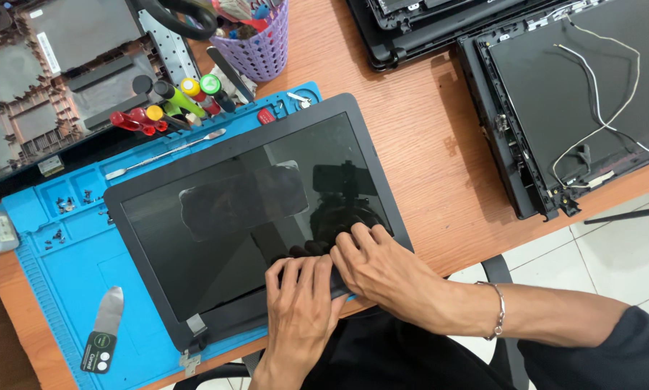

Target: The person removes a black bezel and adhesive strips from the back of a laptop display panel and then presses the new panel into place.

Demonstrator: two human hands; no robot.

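Two hands are pressed on the near edge of a laptop screen panel [256, 217]. The panel is flat, black and shiny, with a dark frame all around it and small metal hinges at its near left corner. It is laid at a slant on a blue work mat [57, 267], which is spread on a wooden desk [425, 144].

The left hand [299, 303] is laid flat on the bottom frame, its fingers stretched out and nothing gripped. The right hand [382, 267] is placed just beside it, touching it; its fingers are bent a little and pushed down on the glass and frame. A thin bracelet [499, 310] is worn on the right wrist. The fingertips are partly lost against the dark glass, so it cannot be told if an edge is being lifted.

A flat metal pry tool [104, 332] is seen on the mat near the left side. Tiny screws [68, 206] are kept in the mat's small trays. Farther off, a thin metal spudger [166, 153] and some coloured screwdrivers [173, 101] are laid. A purple basket [263, 43] is cut off at the top. An open laptop lid with white wires [577, 101] is seen far right.
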